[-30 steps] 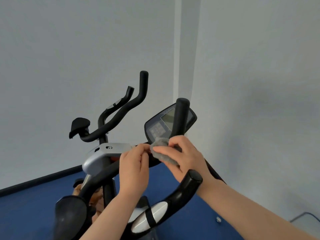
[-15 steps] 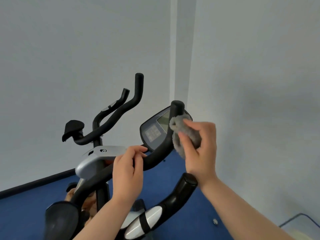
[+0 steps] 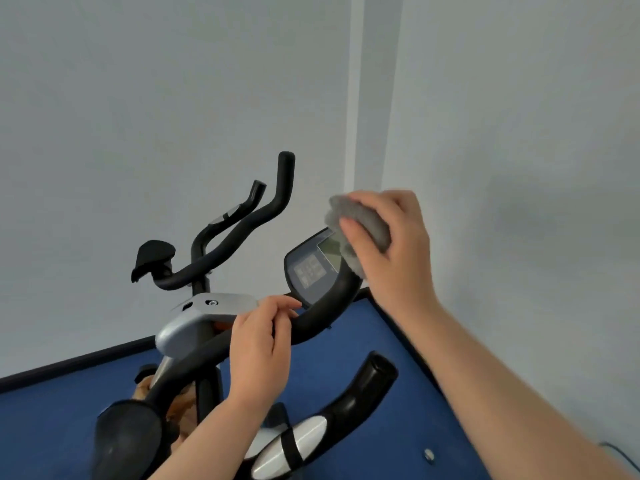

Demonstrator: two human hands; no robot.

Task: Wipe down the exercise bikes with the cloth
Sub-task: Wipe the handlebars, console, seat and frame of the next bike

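Cloth (image 3: 360,220), grey and fluffy, bunched at centre frame, right of the middle, wrapped over the top end of a black handlebar (image 3: 322,306). Gripped there by the right hand (image 3: 391,251), fingers curled round it, thumb pressing the front. Just left of it, a console (image 3: 311,268) with a small screen and buttons (tilted toward the camera). Lower down, centre frame: left hand (image 3: 259,348) on the same bar, fingers curled round it. Behind, at left centre: a second bike (image 3: 207,268) with black bars rising toward the upper middle, a black pad at far left and a silver cover below. In the lower middle, another black grip (image 3: 374,375) with a silver patch. Blue floor (image 3: 346,341) across the bottom; pale walls (image 3: 138,98) filling the upper frame, meeting in a corner at upper right.
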